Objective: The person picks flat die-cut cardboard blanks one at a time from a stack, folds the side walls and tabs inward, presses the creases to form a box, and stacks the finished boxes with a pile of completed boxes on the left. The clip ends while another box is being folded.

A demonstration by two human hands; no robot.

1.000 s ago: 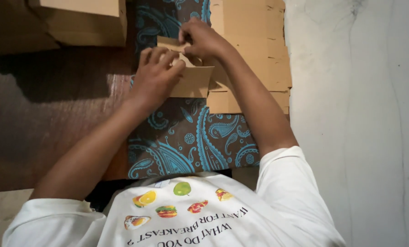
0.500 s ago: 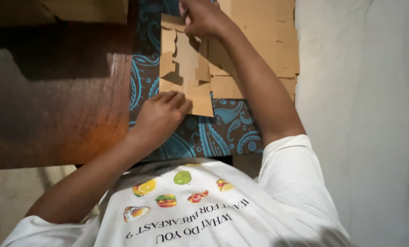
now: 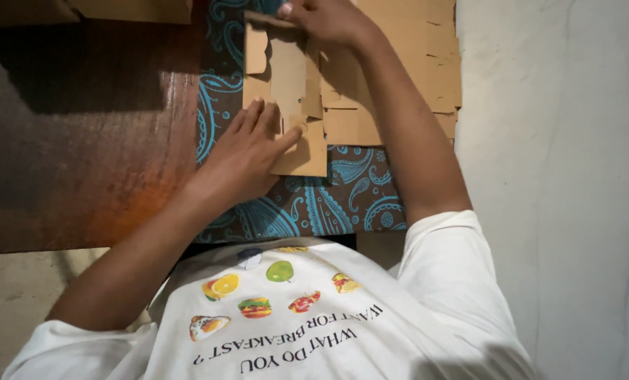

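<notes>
Head view: flat cardboard cutout [image 3: 286, 91] lengthwise away from the body, right-hand fingers [image 3: 321, 17] gripping its far end, left-hand fingers [image 3: 258, 127] spread flat.

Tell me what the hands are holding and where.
A flat brown die-cut cardboard blank: right hand grips its far top edge, left hand presses its near end onto the cloth.

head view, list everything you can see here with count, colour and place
flat cardboard cutout: one, tan, lying on the cloth between both hands
stack of flat cardboard sheets: one pile, tan, at top right on the cloth
patterned cloth: one, dark with blue paisley, spread under the cardboard
wooden table: one, reddish brown, left of the cloth
cardboard box: one, tan, top left edge
wall: pale grey, right side
white shirt: one, with food pictures, bottom
left hand: flat on the cutout's lower end
right hand: gripping the cutout's top end
</notes>
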